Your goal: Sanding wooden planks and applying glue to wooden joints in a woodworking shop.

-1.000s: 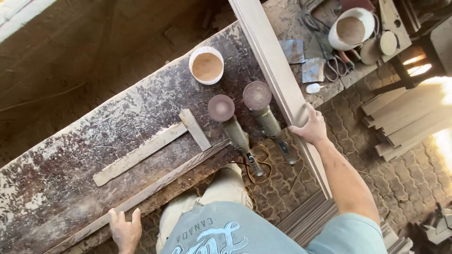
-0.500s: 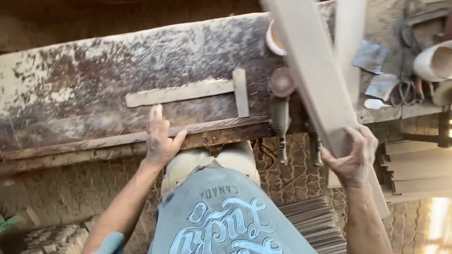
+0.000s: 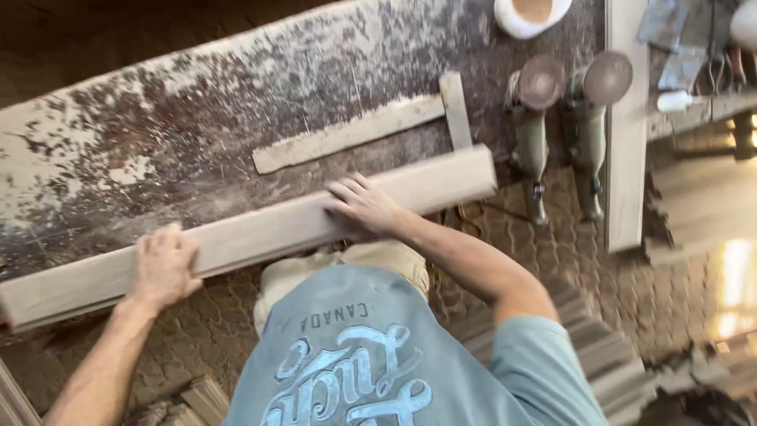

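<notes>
A long pale wooden plank (image 3: 260, 233) lies along the near edge of the stained workbench (image 3: 197, 102). My left hand (image 3: 163, 267) grips the plank near its left end. My right hand (image 3: 364, 203) presses flat on the plank's middle, fingers spread. Just behind the plank a wooden T-shaped square (image 3: 355, 132) lies flat on the bench.
Two angle grinders (image 3: 532, 118) (image 3: 590, 118) with sanding discs lie at the bench's right, beside a second plank (image 3: 627, 134) that overhangs the edge. A white bowl (image 3: 530, 12) of brown powder sits at the top. Wood strips (image 3: 583, 347) are stacked on the paved floor.
The plank, held up in my right hand at the right, now lies flat along the bench's front edge. My left hand has moved left onto it. My right hand now presses its middle.
</notes>
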